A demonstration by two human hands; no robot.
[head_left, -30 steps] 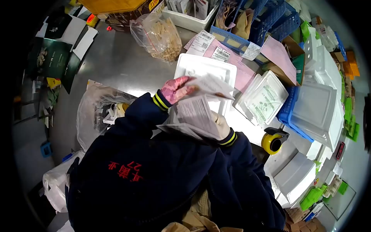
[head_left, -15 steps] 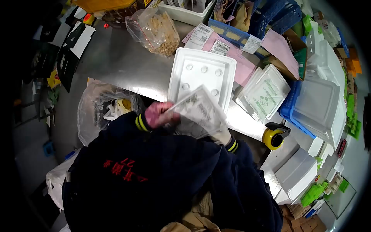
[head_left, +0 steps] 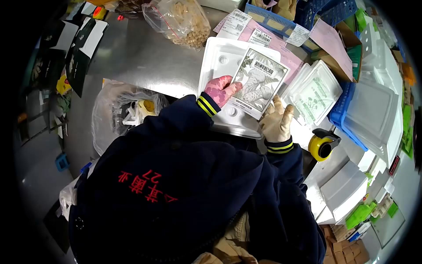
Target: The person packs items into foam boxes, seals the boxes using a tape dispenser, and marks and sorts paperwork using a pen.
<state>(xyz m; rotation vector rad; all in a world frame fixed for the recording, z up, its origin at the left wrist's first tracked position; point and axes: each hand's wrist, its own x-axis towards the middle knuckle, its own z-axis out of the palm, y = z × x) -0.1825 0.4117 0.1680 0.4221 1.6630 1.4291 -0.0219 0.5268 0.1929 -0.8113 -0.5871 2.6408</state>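
Note:
A printed card (head_left: 259, 82) with mushroom-like drawings and text lies tilted over a white foam box (head_left: 216, 61). My left hand (head_left: 222, 90), in a pink patterned glove, pinches the card's left edge between thumb and fingers. Close to the card's lower right corner is my right hand (head_left: 278, 121), in a pale glove, its thumb and fingers apart. Whether the fingertips touch the card's edge is hard to tell. Beneath the box's upper right side, pink slips and a white label (head_left: 235, 25) lie on the metal table.
A bag of brown pieces (head_left: 189, 26) stands at the back. White lidded trays (head_left: 313, 94), a blue crate (head_left: 274, 18) and a yellow tape dispenser (head_left: 321, 146) are on the right. A clear plastic bag (head_left: 105, 116) hangs at the left near the table edge (head_left: 176, 90).
The blurred papers and clear sheet in my hands have given way to a flat card over the foam box. Both hands have moved forward, and my right hand's fingers have spread.

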